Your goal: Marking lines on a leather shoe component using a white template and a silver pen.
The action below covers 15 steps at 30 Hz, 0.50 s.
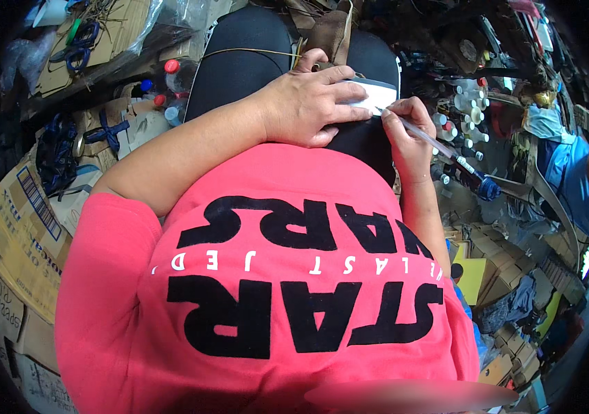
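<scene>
My left hand (312, 100) lies palm down on my lap with its fingers stretched out over a flat white piece (381, 95) that has a greyish edge. Much of that piece is hidden under the hand. Beyond my fingers, between my dark-clad thighs, a brown strip (332, 34) that looks like leather runs away from me. A thin cord (253, 50) crosses the left thigh to it. My right hand (412, 131) is closed round a clear-barrelled pen (432, 143), its tip at the white piece beside my left fingertips.
Cardboard (22, 207) is piled at the left, near bottles with red caps (172, 67) and blue-handled scissors (80, 52). Many small bottles (470, 114) stand on the right. Folded cardboard (498, 252) lies nearer on that side. A blue-clothed person (571, 179) is partly visible at the far right.
</scene>
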Tool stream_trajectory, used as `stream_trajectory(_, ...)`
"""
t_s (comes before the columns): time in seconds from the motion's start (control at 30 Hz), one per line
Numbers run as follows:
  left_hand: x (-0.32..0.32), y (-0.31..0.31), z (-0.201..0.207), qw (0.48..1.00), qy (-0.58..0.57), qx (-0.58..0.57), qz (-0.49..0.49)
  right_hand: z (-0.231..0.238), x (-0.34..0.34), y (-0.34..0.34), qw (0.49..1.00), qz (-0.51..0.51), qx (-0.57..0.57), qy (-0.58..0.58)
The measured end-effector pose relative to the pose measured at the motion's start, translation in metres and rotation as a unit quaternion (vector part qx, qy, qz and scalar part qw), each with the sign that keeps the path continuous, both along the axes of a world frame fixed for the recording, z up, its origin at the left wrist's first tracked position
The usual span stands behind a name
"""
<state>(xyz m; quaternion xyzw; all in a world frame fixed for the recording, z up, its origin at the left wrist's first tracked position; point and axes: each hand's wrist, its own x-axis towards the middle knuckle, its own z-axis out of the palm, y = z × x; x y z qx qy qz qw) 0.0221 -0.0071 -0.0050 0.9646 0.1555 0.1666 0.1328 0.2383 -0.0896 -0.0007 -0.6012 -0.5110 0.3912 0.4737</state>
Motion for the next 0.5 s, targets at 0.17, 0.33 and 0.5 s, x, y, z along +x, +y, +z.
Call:
stream_trajectory(0.17, -0.0007, 0.0, 0.0001, 1.0, -0.014, -0.004, 0.0, -0.0026, 0.0, -0.0004, 1.0, -0.001, -0.003, 0.018)
stream_trajectory(0.33, -0.0004, 0.0006, -0.0004, 1.0, -0.021, -0.006, -0.004, -0.0046, 0.0021, -0.0005, 1.0, 0.0, -0.003, 0.013)
stream_trajectory(0.5, -0.0001, 0.0002, -0.001, 1.0, -0.014, 0.001, 0.0, -0.005, 0.0026, 0.0001, 1.0, 0.004, 0.006, -0.005)
